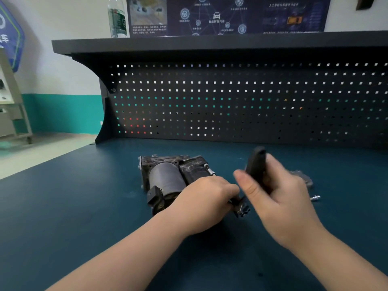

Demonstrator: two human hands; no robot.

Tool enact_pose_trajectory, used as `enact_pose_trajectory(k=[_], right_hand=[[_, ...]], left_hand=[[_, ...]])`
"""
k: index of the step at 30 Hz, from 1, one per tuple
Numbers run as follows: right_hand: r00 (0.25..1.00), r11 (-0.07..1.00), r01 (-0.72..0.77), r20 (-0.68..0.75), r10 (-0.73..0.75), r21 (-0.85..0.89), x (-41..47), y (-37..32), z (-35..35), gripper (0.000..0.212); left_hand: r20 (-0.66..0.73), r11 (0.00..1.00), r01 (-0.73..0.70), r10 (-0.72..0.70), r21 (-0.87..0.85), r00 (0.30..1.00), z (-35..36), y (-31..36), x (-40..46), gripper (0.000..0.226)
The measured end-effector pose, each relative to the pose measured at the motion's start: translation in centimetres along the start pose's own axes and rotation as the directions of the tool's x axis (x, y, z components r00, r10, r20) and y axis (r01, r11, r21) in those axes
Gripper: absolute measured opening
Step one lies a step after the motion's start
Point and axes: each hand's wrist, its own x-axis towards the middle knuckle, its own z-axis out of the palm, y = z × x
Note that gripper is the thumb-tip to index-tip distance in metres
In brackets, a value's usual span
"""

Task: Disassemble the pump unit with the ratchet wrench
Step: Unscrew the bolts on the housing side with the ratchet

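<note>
Dark teal table [79,206], black pegboard [231,101] behind, shelf above with a plastic bottle [117,17]. Pump unit [168,177] lies mid-table. Left hand [203,204] curled on its near right end; right hand [277,198] just beside, gripping the ratchet wrench [255,166] handle. Loose bolt [315,198] further right.

The dark pump [168,179] lies on its side mid-surface, its cylinder pointing toward the near edge. The black wrench [255,166] stands tilted just right of it, blurred.
</note>
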Motion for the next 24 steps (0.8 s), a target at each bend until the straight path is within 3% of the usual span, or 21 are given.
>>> enact_pose_trajectory(k=[3, 7, 9, 11, 13, 15, 16, 17, 18, 20, 22, 24], right_hand=[[0.998, 0.998, 0.059, 0.019, -0.059, -0.037, 0.0, -0.2, 0.2, 0.033], [1.000, 1.000, -0.007, 0.029, 0.007, 0.022, 0.1, 0.6, -0.2, 0.034], [0.996, 0.996, -0.084, 0.018, 0.083, 0.029, 0.2, 0.5, -0.2, 0.038], [0.966, 0.957, -0.240, -0.056, 0.252, 0.162, 0.6, 0.2, -0.2, 0.038], [0.844, 0.786, -0.428, -0.114, 0.524, 0.447, 1.2, 0.7, -0.6, 0.035], [0.589, 0.425, -0.548, -0.028, 0.808, 0.720, 1.4, 1.8, -1.1, 0.036], [0.454, 0.237, -0.556, 0.052, 0.889, 0.796, 1.3, 2.2, -1.1, 0.037], [0.364, 0.114, -0.549, 0.113, 0.925, 0.828, 1.0, 2.5, -1.1, 0.036], [0.330, 0.072, -0.544, 0.134, 0.934, 0.836, 0.9, 2.6, -0.9, 0.037], [0.386, 0.166, -0.560, 0.078, 0.919, 0.812, 0.8, 2.8, -0.4, 0.037], [0.593, 0.431, -0.520, -0.051, 0.803, 0.737, 1.1, 2.4, -0.3, 0.036], [0.838, 0.749, -0.400, -0.121, 0.532, 0.528, 1.3, 1.6, -0.6, 0.035]], left_hand=[[-0.017, 0.999, -0.033, 0.033, 0.021, 0.999, 0.0, 0.0, 0.0, 0.013], [0.116, 0.991, -0.127, 0.121, 0.052, 0.986, 0.0, -0.4, 0.3, 0.011], [0.118, 0.987, -0.143, 0.134, 0.070, 0.984, 0.0, -0.2, 0.3, 0.008], [0.076, 0.989, -0.131, 0.126, 0.063, 0.989, -0.1, -0.1, 0.0, 0.009], [0.009, 0.996, -0.085, 0.084, 0.033, 0.996, -0.2, -0.1, 0.0, 0.014], [-0.064, 0.999, -0.022, 0.019, -0.050, 0.998, -0.4, 0.1, 0.1, 0.019], [-0.070, 0.997, 0.004, -0.010, -0.079, 0.998, -0.4, 0.1, 0.2, 0.020], [-0.054, 0.996, 0.012, -0.017, -0.087, 0.998, -0.3, 0.2, 0.2, 0.022], [-0.030, 0.997, 0.002, -0.005, -0.082, 1.000, -0.3, 0.2, 0.2, 0.024], [0.002, 0.997, -0.037, 0.038, -0.068, 0.999, -0.1, 0.0, 0.0, 0.028], [0.024, 0.995, -0.075, 0.076, -0.061, 0.997, -0.1, -0.4, 0.0, 0.030], [0.042, 0.993, -0.108, 0.110, -0.042, 0.993, 0.0, -0.5, 0.1, 0.022]])
